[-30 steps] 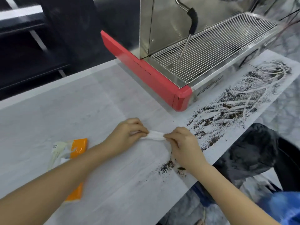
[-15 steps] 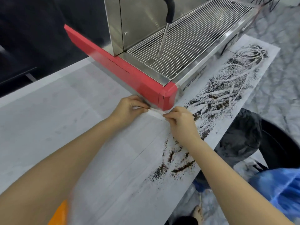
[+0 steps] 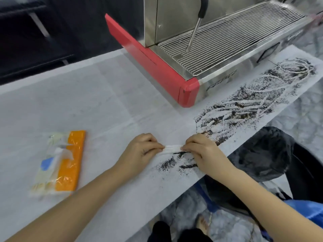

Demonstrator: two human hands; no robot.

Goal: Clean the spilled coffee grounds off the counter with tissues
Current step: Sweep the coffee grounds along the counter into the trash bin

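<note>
both sets of fingertips are pinched onto the ends of a folded white tissue strip [image 3: 173, 148] low in the middle of the frame: the left hand [image 3: 139, 151] grips its left end, the right hand [image 3: 202, 151] its right end, and the strip is stretched between them, pressed to the pale grey marble-look counter [image 3: 108, 102]. just below the strip lies a small dark scatter of swept coffee grounds [image 3: 176, 164], close to the counter's near edge at lower right. the main spill of coffee grounds [image 3: 258, 98] spreads from beside the right hand toward the upper right of the frame, streaked with wipe marks, in front of a steel espresso machine with a red side panel [image 3: 157, 70]. most of the cleaning looks undone. the risk, as i judge it, is that dragging the strip toward the edge pushes grounds onto the floor rather than into the black bin bag [image 3: 262, 154] below at right, since the bag sits right of the small pile; a narrow strip may also let grounds slip past its ends. room is tight on the right, between machine and edge; the left half is open apart from an orange and clear plastic tissue pack [image 3: 61, 161] at the left, well clear of the hands.
</note>
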